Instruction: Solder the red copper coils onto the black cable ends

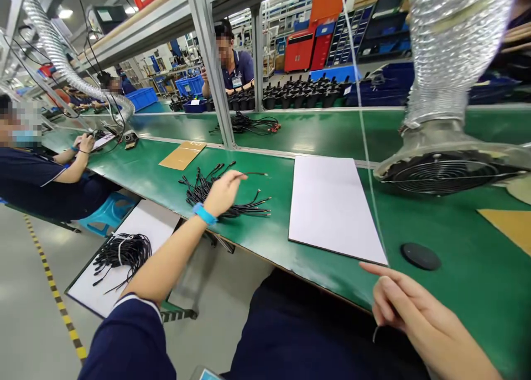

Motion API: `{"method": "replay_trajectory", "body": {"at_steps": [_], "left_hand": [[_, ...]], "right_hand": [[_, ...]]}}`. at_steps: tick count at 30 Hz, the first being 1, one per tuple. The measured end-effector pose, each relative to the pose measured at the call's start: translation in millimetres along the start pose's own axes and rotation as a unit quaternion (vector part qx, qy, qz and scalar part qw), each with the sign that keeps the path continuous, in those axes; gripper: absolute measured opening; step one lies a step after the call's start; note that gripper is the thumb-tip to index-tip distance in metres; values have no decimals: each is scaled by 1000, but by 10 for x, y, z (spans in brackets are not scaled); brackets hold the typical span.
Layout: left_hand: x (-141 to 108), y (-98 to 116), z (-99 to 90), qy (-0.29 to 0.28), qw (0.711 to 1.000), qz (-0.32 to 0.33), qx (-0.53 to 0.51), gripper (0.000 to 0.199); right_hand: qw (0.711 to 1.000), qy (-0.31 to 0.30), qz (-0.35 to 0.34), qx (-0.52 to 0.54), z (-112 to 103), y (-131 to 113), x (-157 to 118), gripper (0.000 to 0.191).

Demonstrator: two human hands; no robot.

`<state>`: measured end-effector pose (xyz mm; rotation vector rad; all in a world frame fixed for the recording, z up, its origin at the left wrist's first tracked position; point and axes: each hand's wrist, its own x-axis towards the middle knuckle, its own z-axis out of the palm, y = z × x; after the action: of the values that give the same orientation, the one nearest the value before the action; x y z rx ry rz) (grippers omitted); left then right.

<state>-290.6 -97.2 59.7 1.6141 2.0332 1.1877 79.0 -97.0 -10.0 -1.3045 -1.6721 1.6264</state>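
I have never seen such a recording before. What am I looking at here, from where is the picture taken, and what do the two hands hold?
There is no machine here: a person works with two bare hands, and a camera on the person's head looks forward and down at them.

The left hand, with a blue wristband, reaches out over a pile of short black cables and pinches one cable by its end. The right hand rests near the edge of the green workbench, fingers loosely curled; whether it holds anything I cannot tell.

On the bench also lie a white sheet, a black round disc and a brown cardboard piece. A silver duct with a fan grille hangs at the right. Other people work nearby.
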Motion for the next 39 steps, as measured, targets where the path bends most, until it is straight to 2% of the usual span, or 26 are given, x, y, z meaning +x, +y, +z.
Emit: {"method": "replay_trajectory", "body": {"at_steps": [1, 2, 4, 5, 7, 8, 9, 11, 13, 14, 17, 18, 20, 24, 26, 27, 29, 30, 31, 33, 34, 36, 39], "left_hand": [[-84, 34, 166, -15, 1000, 14, 7, 31], [-189, 89, 318, -25, 999, 34, 18, 45], [-445, 266, 571, -19, 991, 118, 64, 68], [-584, 387, 676, -1, 979, 182, 90, 69], [-842, 668, 865, 30, 939, 322, 121, 58], [-942, 812, 955, 14, 910, 393, 133, 50], [-1015, 945, 1044, -19, 875, 461, 146, 44], [-1072, 1144, 1206, -131, 807, 548, 177, 41], [-1043, 1224, 1316, -222, 762, 574, 201, 43], [-1016, 1224, 1345, -242, 754, 572, 214, 47], [-938, 1151, 1369, -214, 766, 545, 264, 55], [-916, 1130, 1376, -193, 775, 533, 279, 55], [-883, 1125, 1417, -190, 784, 517, 288, 49], [-867, 1234, 1600, -256, 783, 512, 243, 27], [-830, 1262, 1690, -279, 789, 500, 223, 27], [-790, 1254, 1726, -281, 797, 491, 213, 29], [-666, 1197, 1779, -257, 826, 463, 194, 31], [-591, 1154, 1798, -237, 847, 439, 186, 31], [-513, 1107, 1815, -217, 869, 407, 180, 30], [-371, 1013, 1852, -197, 903, 343, 171, 29], [-315, 970, 1874, -197, 910, 322, 168, 27], [-242, 895, 1929, -207, 908, 328, 159, 30], [-220, 808, 2004, -207, 889, 374, 165, 44]], "right_hand": [[1000, 6, -10, 10, 25, 13, -45, 62], [1000, 15, -23, 16, 52, 16, -91, 59], [998, 32, -47, 20, 102, 10, -182, 55], [997, 36, -63, 12, 122, 6, -226, 53], [993, 30, -110, -28, 142, 7, -306, 47], [988, 19, -139, -58, 140, 10, -341, 43], [981, 4, -171, -90, 126, 12, -370, 43], [963, -29, -224, -147, 61, 12, -416, 45], [950, -62, -241, -191, -45, 4, -447, 43], [946, -75, -235, -209, -106, -1, -459, 41], [939, -103, -196, -263, -249, -11, -471, 39], [935, -106, -187, -281, -272, -14, -461, 40], [923, -105, -178, -324, -287, -33, -413, 39], [888, -73, -156, -427, -391, -117, -305, 32], [881, -70, -144, -446, -597, -120, -290, 33], [886, -62, -137, -437, -752, -94, -285, 34], [915, -4, -107, -390, -1154, 27, -253, 36], [928, 85, -61, -359, -1385, 117, -217, 35], [919, 202, -11, -339, -1621, 219, -166, 30], [885, 312, 49, -341, -2059, 425, -30, 29], [872, 344, 69, -343, -2240, 515, 48, 30], [857, 373, 90, -344, -2498, 642, 200, 31], [854, 377, 95, -344, -2634, 701, 361, 33]]}}
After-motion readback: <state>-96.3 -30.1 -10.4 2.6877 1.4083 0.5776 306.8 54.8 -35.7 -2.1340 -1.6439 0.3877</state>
